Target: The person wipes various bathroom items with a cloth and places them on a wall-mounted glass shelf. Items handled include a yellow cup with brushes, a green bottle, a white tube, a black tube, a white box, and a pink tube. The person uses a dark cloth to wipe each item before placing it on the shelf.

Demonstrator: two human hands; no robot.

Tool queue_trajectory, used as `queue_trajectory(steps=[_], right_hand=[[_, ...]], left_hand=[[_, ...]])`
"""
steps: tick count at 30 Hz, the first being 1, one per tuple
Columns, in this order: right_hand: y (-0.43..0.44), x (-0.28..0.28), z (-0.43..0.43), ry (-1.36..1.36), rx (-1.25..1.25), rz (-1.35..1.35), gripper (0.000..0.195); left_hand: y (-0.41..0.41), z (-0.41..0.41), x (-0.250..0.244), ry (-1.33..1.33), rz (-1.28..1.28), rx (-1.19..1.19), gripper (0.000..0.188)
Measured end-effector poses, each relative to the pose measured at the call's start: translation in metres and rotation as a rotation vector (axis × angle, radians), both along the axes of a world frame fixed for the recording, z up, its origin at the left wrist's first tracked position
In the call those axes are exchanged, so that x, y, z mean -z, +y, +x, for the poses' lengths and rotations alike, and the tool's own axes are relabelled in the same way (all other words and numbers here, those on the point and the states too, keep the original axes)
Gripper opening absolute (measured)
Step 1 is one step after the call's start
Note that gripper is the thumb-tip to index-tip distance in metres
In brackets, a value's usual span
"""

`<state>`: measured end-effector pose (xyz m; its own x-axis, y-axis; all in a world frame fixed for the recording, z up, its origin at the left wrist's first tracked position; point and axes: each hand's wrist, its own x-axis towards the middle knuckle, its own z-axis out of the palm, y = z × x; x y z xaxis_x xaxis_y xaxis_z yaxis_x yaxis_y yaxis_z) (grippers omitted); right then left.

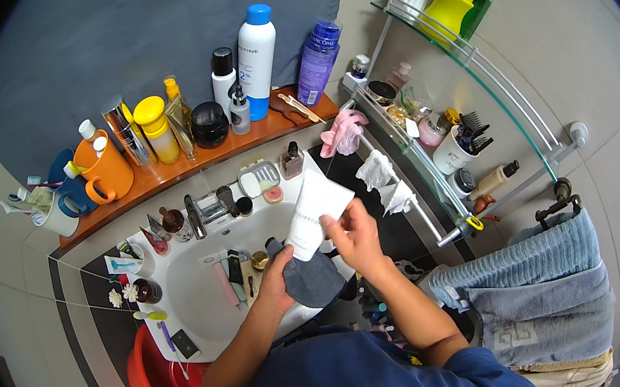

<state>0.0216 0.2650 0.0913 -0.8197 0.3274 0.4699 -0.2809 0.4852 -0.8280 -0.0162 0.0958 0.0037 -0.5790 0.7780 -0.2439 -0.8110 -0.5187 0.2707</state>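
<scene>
A white squeeze tube [313, 216] with writing is held over the right side of the white washbasin [182, 284]. My left hand [279, 281] grips a dark grey cloth [312, 280] and the lower end of the tube, thumb on top. My right hand [353, 237] has its thumb and fingers at the tube's right side, near its flat end. Inside the basin, below the tap [195, 216], lie a pink tube [226, 284], a black tube [234, 266] and a round gold-coloured lid or jar [259, 260].
Bottles and orange mug [103, 166] crowd the wooden shelf [169, 179] behind the basin. A glass rack [430, 179] with toiletries stands right, above hanging towels [538, 304]. A soap dish [262, 178], bottles and a phone-like black object [185, 344] sit on the basin's rim. A red tub [147, 381] is lower left.
</scene>
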Motion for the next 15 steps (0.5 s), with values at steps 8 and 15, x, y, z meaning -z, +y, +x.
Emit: queue_trajectory(steps=[8, 15], right_hand=[[-0.022, -0.019, 0.017, 0.161, -0.067, 0.485, 0.026], [-0.014, -0.038, 0.025, 0.212, -0.187, 0.630, 0.024]], left_hand=[[0.000, -0.001, 0.013, 0.163, -0.257, -0.313, 0.044], [0.005, 0.010, -0.002, 0.206, -0.348, -0.412, 0.032]])
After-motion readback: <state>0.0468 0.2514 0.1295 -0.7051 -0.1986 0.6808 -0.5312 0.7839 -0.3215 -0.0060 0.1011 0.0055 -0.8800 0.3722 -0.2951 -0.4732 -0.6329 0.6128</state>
